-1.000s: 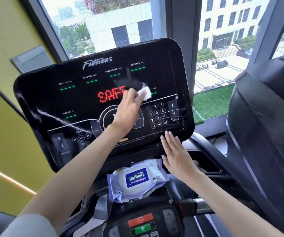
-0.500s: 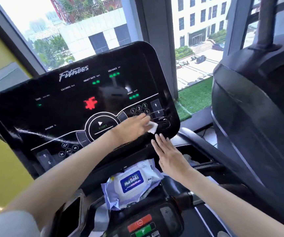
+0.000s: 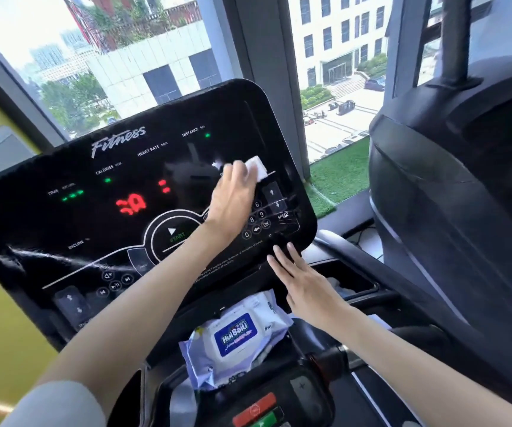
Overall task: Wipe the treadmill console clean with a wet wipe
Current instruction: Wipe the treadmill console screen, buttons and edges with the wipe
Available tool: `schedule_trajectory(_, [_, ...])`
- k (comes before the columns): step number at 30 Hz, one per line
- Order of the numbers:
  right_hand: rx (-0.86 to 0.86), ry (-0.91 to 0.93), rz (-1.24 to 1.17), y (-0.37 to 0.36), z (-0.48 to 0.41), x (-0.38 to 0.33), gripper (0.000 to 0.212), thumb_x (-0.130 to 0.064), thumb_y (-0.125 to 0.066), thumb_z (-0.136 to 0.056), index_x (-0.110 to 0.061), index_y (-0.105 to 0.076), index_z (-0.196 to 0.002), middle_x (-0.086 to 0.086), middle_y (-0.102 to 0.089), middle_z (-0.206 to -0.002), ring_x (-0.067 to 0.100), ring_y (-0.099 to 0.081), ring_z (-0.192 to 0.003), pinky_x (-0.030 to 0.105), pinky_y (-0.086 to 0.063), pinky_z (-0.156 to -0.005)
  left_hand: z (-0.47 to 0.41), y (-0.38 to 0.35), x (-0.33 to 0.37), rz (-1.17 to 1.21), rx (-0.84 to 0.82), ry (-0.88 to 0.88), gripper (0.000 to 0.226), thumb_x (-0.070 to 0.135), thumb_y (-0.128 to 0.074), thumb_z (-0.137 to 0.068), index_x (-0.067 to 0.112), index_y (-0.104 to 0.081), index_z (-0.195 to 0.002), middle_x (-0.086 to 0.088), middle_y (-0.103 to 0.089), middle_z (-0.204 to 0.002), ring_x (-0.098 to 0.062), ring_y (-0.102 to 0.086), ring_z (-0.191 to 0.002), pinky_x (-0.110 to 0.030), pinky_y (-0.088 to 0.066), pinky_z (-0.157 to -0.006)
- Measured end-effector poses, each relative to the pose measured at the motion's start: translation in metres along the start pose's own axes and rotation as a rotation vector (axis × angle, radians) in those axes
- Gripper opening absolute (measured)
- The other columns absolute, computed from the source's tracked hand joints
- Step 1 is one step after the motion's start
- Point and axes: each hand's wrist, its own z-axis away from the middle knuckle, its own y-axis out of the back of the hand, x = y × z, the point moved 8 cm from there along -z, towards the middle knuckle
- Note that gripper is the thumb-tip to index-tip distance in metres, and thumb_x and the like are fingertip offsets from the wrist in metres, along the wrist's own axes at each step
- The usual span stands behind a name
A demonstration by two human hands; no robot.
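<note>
The black treadmill console tilts up in front of me, with red and green lights, a START button and a number pad. My left hand presses a folded white wet wipe flat against the console's upper right, above the number pad. Only the wipe's far end shows past my fingertips. My right hand lies with straight fingers on the console's lower right edge and holds nothing.
A pack of wet wipes with a blue label lies in the tray below the console. Red and green buttons sit on a lower panel. A second dark machine stands close on the right. Windows lie behind.
My left hand has swept the wipe from the console's lower right, near the number pad's bottom, up to the upper right. My right hand has stayed on the lower edge.
</note>
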Motion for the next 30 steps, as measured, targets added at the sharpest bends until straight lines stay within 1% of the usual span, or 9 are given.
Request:
schedule_trajectory(3, [-0.038,0.0,-0.033,0.003,0.0,0.001,0.078,-0.005,-0.05,-0.085,-0.013,-0.006,-0.149,0.005,0.0,-0.157,0.027,0.006,-0.143,0.032,-0.035,-0.107,0.021,-0.024,0.043,-0.24,-0.131,-0.519,0.04,0.004,-0.064,-0.067,0.008,-0.056,-0.106,-0.006,-0.051,-0.094,-0.022,-0.05,-0.083,-0.03,-0.048,-0.061])
schedule_trajectory(8, [-0.077,-0.032,-0.054,0.002,0.0,0.001,0.077,-0.004,-0.044,-0.086,-0.015,-0.002,-0.15,0.002,0.007,-0.157,0.024,0.012,-0.143,0.034,-0.05,-0.092,-0.017,0.008,-0.004,-0.036,0.022,0.019,0.048,-0.013,-0.061,-0.056,0.004,-0.059,-0.102,-0.012,-0.053,-0.091,-0.028,-0.05,-0.08,-0.029,-0.038,-0.051])
schedule_trajectory(12, [-0.094,-0.03,-0.039,0.004,0.001,0.003,0.076,-0.005,-0.042,-0.087,-0.016,-0.001,-0.15,0.0,0.008,-0.157,0.022,0.013,-0.142,0.031,-0.052,-0.086,0.002,-0.022,0.048,-0.282,-0.074,-0.488,0.042,0.006,-0.063,-0.062,0.012,-0.064,-0.103,-0.002,-0.056,-0.095,-0.019,-0.053,-0.083,-0.023,-0.047,-0.061])
schedule_trajectory(13, [-0.094,-0.023,-0.043,0.004,0.0,0.003,0.076,-0.005,-0.041,-0.087,-0.017,-0.001,-0.15,0.0,0.008,-0.157,0.021,0.013,-0.142,0.03,-0.051,-0.086,-0.003,-0.017,0.042,-0.286,-0.078,-0.458,0.041,0.006,-0.06,-0.065,0.013,-0.062,-0.105,-0.001,-0.055,-0.096,-0.019,-0.053,-0.085,-0.024,-0.047,-0.063])
schedule_trajectory(16, [-0.089,-0.009,-0.068,0.004,0.0,0.003,0.076,-0.003,-0.041,-0.087,-0.017,-0.001,-0.15,0.0,0.008,-0.157,0.021,0.013,-0.142,0.028,-0.05,-0.088,-0.036,0.013,-0.004,-0.104,0.064,-0.009,0.049,-0.01,-0.063,-0.058,0.006,-0.058,-0.105,-0.01,-0.053,-0.093,-0.026,-0.051,-0.082,-0.03,-0.046,-0.061])
schedule_trajectory(18, [-0.085,-0.004,-0.07,0.004,0.001,0.003,0.075,-0.004,-0.041,-0.087,-0.016,-0.002,-0.15,0.001,0.007,-0.157,0.022,0.013,-0.142,0.028,-0.049,-0.09,-0.042,0.018,-0.009,-0.142,0.108,0.103,0.054,-0.012,-0.062,-0.052,0.004,-0.058,-0.103,-0.01,-0.054,-0.09,-0.025,-0.051,-0.078,-0.029,-0.045,-0.058])
schedule_trajectory(23, [-0.074,-0.003,-0.041,0.006,0.001,0.004,0.074,-0.005,-0.041,-0.087,-0.016,-0.002,-0.15,0.001,0.005,-0.157,0.022,0.011,-0.143,0.029,-0.05,-0.088,-0.011,-0.022,0.053,-0.131,-0.073,-0.279,0.054,0.0,-0.062,-0.069,0.003,-0.047,-0.121,-0.008,-0.049,-0.109,-0.023,-0.048,-0.095,-0.027,-0.049,-0.072])
schedule_trajectory(28, [-0.047,-0.002,-0.059,0.008,0.0,0.004,0.074,-0.005,-0.044,-0.086,-0.014,-0.009,-0.15,0.002,-0.003,-0.157,0.022,0.007,-0.143,0.03,-0.048,-0.094,0.034,-0.046,0.078,-0.11,-0.236,-0.735,0.029,0.012,-0.062,-0.082,0.013,-0.061,-0.111,0.001,-0.05,-0.098,-0.016,-0.044,-0.084,-0.024,-0.047,-0.066])
schedule_trajectory(30, [-0.049,-0.006,-0.085,0.008,0.0,0.004,0.073,-0.004,-0.043,-0.086,-0.015,-0.009,-0.15,0.001,-0.002,-0.157,0.02,0.007,-0.143,0.03,-0.046,-0.096,0.019,-0.046,0.073,-0.095,-0.334,-0.772,0.031,0.005,-0.054,-0.086,0.013,-0.06,-0.115,-0.001,-0.047,-0.101,-0.017,-0.04,-0.088,-0.027,-0.043,-0.063])
